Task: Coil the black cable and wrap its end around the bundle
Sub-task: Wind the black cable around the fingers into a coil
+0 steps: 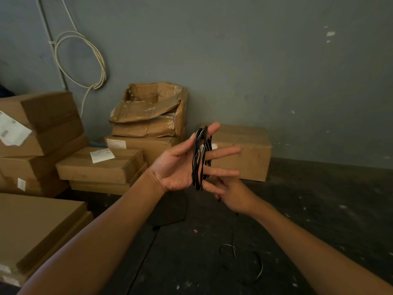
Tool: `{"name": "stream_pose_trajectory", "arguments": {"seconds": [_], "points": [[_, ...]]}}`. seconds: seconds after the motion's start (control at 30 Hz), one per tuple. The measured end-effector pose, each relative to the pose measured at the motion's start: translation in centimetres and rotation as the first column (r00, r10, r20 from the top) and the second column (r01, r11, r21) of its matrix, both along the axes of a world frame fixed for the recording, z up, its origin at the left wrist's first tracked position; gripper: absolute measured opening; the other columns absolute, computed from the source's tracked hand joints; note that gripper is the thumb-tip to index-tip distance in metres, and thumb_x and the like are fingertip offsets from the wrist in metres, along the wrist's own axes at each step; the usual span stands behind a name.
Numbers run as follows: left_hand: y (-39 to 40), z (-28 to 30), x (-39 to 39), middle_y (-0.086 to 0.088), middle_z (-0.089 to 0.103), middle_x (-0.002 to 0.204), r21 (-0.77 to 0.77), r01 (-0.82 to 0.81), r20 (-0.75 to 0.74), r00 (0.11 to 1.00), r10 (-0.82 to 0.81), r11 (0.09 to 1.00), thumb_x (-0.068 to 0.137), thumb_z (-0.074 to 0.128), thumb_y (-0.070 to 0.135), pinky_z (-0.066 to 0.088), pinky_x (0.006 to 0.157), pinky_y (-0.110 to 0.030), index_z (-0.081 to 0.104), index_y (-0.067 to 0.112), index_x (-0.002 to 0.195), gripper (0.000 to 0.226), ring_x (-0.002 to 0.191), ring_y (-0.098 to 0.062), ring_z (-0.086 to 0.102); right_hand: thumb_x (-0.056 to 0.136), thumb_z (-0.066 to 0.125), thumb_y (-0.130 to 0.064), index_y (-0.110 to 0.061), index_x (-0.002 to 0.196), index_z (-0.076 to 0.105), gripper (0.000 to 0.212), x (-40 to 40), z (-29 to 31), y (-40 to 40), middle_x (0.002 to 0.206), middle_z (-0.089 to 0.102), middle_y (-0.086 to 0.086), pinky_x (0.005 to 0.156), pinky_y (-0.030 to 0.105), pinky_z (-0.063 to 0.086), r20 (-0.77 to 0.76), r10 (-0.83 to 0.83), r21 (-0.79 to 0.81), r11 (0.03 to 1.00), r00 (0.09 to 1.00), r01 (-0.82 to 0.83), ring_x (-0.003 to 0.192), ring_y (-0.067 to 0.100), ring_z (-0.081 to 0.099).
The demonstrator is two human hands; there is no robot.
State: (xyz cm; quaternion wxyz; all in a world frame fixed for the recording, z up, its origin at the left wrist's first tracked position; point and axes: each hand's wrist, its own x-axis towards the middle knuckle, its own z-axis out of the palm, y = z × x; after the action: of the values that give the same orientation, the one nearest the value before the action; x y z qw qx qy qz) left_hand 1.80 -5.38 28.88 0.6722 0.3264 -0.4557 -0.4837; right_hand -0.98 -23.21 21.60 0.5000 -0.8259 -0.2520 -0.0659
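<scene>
cable: black cable [198,160] looped around spread fingers [225,150] of left hand [180,167]; coil long axis 12-to-6.
slack: loose tail [240,258] on dark floor [319,220], at 5 o'clock from the coil, uncoiled.
left hand: open, fingers splayed, acts as the former; loops sit on it, not pinched.
right hand: right hand [231,194] at 5 o'clock of coil, touching its bottom, nearer the slack; fingers partly curled, pinch on strand hidden, cannot tell.
step: likely mid-coil, end wrap not yet done.
</scene>
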Motion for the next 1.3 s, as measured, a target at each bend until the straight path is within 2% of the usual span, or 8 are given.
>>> {"name": "stream_pose_trajectory", "arguments": {"seconds": [0.07,0.23,0.47,0.7,0.9,0.97,1.1,1.3], "points": [[0.1,0.2,0.0,-0.017,0.009,0.162,-0.026,-0.019,0.004,1.0,0.019,0.999,0.098,0.048,0.038,0.014,0.101,-0.075,0.043,0.039,0.143,0.045,0.14,-0.056,0.007,0.097,0.043,-0.031,-0.034,0.091,0.06,0.018,-0.6,-0.6,0.8,0.074,0.058,-0.012,0.058,0.035,0.048,0.0,0.001,-0.056,0.998,1.0,-0.001,0.064,0.004,0.053],[0.6,1.7,0.8,-0.017,0.01,0.162,-0.083,-0.126,-0.006,0.992,0.126,0.989,0.098,0.049,0.038,0.014,0.1,-0.076,0.042,0.04,0.143,0.046,0.14,-0.056,0.009,0.1,0.041,-0.033,-0.043,0.086,0.058,0.025,-2.1,-2.6,2.5,0.067,0.053,-0.01,0.064,0.036,0.047,-0.154,-0.003,-0.118,0.993,0.988,-0.016,0.063,0.009,0.052],[1.5,0.5,2.8,-0.015,0.03,0.158,-0.012,-0.424,-0.064,0.904,0.422,0.906,0.095,0.042,0.043,0.029,0.096,-0.075,0.037,0.045,0.144,0.05,0.137,-0.053,0.031,0.102,0.043,-0.028,-0.031,0.106,0.057,0.016,-3.7,-0.5,3.5,0.072,0.052,-0.006,0.062,0.03,0.05,-0.156,0.094,-0.203,0.971,0.983,-0.125,0.063,0.006,0.052],[2.4,-1.9,4.3,-0.011,0.042,0.152,0.12,-0.588,-0.062,0.8,0.597,0.8,0.1,0.032,0.047,0.028,0.101,-0.076,0.043,0.047,0.14,0.042,0.133,-0.049,0.042,0.102,0.044,-0.026,-0.03,0.098,0.06,0.017,-4.7,3.4,2.6,0.074,0.057,-0.039,0.058,0.016,0.046,-0.002,0.098,-0.335,0.938,0.995,-0.093,0.066,-0.01,0.056],[2.5,-3.2,3.7,-0.013,0.051,0.145,0.185,-0.498,-0.119,0.845,0.522,0.847,0.099,0.037,0.042,0.054,0.084,-0.054,0.048,0.043,0.139,0.042,0.113,-0.034,0.063,0.102,0.044,-0.031,-0.023,0.091,0.062,0.022,-4.5,7.0,1.7,0.05,0.054,-0.017,0.052,0.031,0.054,-0.153,0.028,-0.109,0.993,0.988,-0.045,0.044,0.005,0.048],[2.5,-3.4,3.6,-0.008,0.063,0.131,0.198,-0.481,-0.036,0.867,0.496,0.854,0.095,0.043,0.043,0.045,0.093,-0.063,0.052,0.044,0.136,0.042,0.105,-0.026,0.068,0.102,0.045,-0.031,-0.019,0.091,0.062,0.023,-4.4,7.8,1.6,0.045,0.051,-0.014,0.045,0.027,0.053,-0.185,0.022,-0.04,0.999,0.983,-0.03,0.039,0.002,0.044],[2.6,-3.8,3.5,-0.007,0.059,0.136,0.284,-0.454,0.052,0.887,0.459,0.845,0.091,0.049,0.045,0.021,0.105,-0.077,0.048,0.038,0.141,0.05,0.136,-0.043,0.04,0.101,0.048,-0.032,-0.008,0.095,0.061,0.028,-4.2,9.4,1.6,0.043,0.041,-0.01,0.038,0.025,0.045,-0.278,0.029,0.147,0.989,0.96,0.012,0.034,0.004,0.036],[2.9,-4.2,2.9,-0.007,0.049,0.148,0.351,-0.401,0.045,0.91,0.413,0.846,0.077,0.076,0.047,0.034,0.101,-0.07,0.048,0.038,0.141,0.07,0.134,-0.041,0.044,0.101,0.047,-0.033,-0.008,0.088,0.058,0.03,-4.2,12.1,1.6,0.048,0.035,-0.008,0.032,0.019,0.03,-0.366,0.067,0.365,0.928,0.928,0.077,0.035,0.006,0.027]]}}
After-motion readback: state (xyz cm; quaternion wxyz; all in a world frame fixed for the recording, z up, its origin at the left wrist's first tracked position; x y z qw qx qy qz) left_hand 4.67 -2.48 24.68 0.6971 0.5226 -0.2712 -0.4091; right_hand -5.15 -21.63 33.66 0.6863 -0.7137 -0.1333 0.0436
